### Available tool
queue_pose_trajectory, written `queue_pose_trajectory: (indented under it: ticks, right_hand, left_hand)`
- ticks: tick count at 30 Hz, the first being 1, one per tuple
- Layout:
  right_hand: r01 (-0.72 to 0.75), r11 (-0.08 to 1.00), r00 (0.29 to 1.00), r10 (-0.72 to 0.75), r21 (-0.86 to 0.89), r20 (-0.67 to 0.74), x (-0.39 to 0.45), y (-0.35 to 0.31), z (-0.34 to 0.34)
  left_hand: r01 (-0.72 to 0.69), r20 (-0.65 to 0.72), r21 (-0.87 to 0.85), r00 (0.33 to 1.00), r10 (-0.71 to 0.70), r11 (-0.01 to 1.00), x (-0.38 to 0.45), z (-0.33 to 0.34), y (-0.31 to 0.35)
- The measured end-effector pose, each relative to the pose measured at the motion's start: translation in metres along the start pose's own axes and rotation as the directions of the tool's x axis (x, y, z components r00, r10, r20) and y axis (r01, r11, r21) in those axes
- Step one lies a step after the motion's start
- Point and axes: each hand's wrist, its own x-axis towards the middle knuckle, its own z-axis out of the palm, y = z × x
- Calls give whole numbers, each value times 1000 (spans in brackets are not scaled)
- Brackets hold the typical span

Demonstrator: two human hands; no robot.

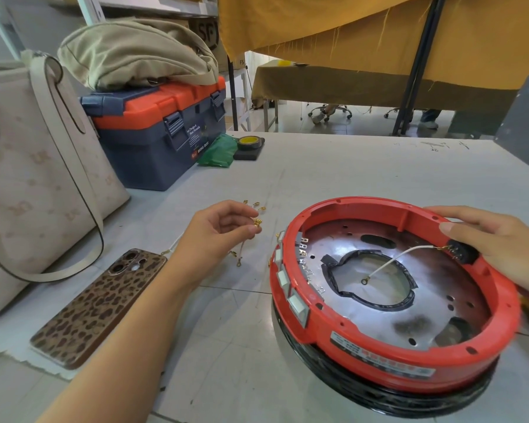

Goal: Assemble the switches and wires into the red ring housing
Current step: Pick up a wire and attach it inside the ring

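Observation:
The red ring housing (409,358) lies on the table at the right, over a metal plate with a large centre hole. Several white switches (290,288) sit in its left wall. A white wire (391,262) with a ring terminal runs from a black socket (461,253) on the right rim into the middle. My right hand (498,242) grips that right rim beside the socket. My left hand (217,230) is left of the housing and pinches a bundle of wires with gold terminals (255,222); loose ends hang down onto the table.
A phone in a leopard-print case (95,306) lies near my left forearm. A cream tote bag (37,184) stands at the left. Behind are a blue and orange toolbox (162,132) with a beige bag on top, a green packet (219,151) and a tape roll (249,141).

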Motion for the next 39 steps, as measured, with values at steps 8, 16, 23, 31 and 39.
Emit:
queue_pose_trajectory:
  ticks: [8, 16, 23, 31, 39]
  right_hand:
    - [12, 1000, 1000, -12, 6, 6, -2, -3, 1]
    - [6, 1000, 1000, -6, -25, -17, -8, -4, 1]
    - [-4, 999, 1000, 3, -40, -25, -9, -4, 1]
    - [8, 1000, 1000, -8, -18, 4, -9, -7, 3]
    - [6, 1000, 1000, -5, -28, 5, -7, -4, 1]
  left_hand:
    - [-30, 69, 612, 997, -16, 790, 7, 10, -12]
    - [-134, 162, 779, 987, 9, 613, 24, 19, -5]
    - [-166, 274, 757, 959, -76, 633, 31, 26, -12]
    - [-48, 115, 721, 992, -52, 691, 30, 12, -20]
    - [-110, 144, 854, 989, -28, 509, 30, 26, -22]
